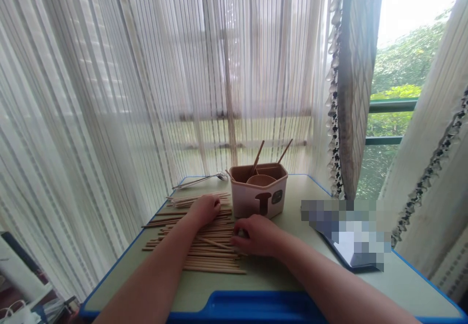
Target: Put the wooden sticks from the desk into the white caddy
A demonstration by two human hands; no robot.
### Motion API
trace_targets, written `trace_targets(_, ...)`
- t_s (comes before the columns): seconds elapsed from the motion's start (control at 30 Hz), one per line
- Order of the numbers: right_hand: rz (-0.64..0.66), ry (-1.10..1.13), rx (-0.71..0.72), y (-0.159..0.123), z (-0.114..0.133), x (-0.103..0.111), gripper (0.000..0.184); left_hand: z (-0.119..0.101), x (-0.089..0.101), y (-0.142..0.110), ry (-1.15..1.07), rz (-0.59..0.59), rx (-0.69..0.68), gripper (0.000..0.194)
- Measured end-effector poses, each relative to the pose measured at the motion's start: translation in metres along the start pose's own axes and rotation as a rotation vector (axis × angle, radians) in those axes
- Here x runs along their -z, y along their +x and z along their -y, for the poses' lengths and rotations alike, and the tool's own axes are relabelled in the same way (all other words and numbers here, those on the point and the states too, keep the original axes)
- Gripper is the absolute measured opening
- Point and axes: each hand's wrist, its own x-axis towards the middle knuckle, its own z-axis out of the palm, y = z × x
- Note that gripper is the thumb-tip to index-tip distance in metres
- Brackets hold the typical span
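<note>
Many wooden chopsticks (215,259) lie side by side in a wide spread on the table, with one resting slantwise across the others. Over the upper part of the spread, my left hand (207,209) is closed, its fingers curled down among the sticks; what it grips is hidden. My right hand (256,236) is at the chopsticks' right ends, fingers curled and closed, and I cannot make out what is in them. Just behind it stands a pink-and-brown cutlery holder (252,202) with a few chopsticks upright or leaning in its compartments.
Metal cutlery, seemingly a spoon (201,181), lies at the table's far left. A dark flat device (351,253), partly blurred out, rests on the right. The pale table (278,277) has a blue edge and a blue front recess. Sheer curtains (146,94) hang behind it.
</note>
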Motion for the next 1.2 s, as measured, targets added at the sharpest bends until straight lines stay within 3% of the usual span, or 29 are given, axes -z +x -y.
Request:
trace_targets(0.1, 0.030, 0.008, 0.004, 0.000, 0.002, 0.000, 0.040, 0.000, -0.001, 0.001, 0.004, -0.002, -0.011, 0.030)
trace_targets(0.27, 0.016, 0.003, -0.014, 0.000, 0.002, -0.003, 0.022, 0.001, -0.002, 0.001, 0.006, -0.008, -0.022, 0.029)
trace_targets(0.47, -0.043, -0.045, 0.058, -0.001, 0.003, -0.001, 0.025, -0.001, 0.001, 0.000, 0.000, 0.005, -0.017, 0.030)
trace_targets(0.77, -0.271, 0.097, 0.016, -0.005, 0.007, 0.022, 0.024, -0.003, 0.001, -0.002, -0.025, 0.018, 0.023, 0.030)
trace_targets(1.0, 0.014, 0.090, 0.106, -0.004, 0.020, 0.004, 0.017, -0.002, -0.002, -0.002, -0.008, -0.006, 0.003, 0.030)
trace_targets(1.2, 0.065, 0.011, 0.094, -0.001, 0.027, -0.001, 0.018, 0.001, -0.001, -0.002, -0.038, 0.019, -0.004, 0.027)
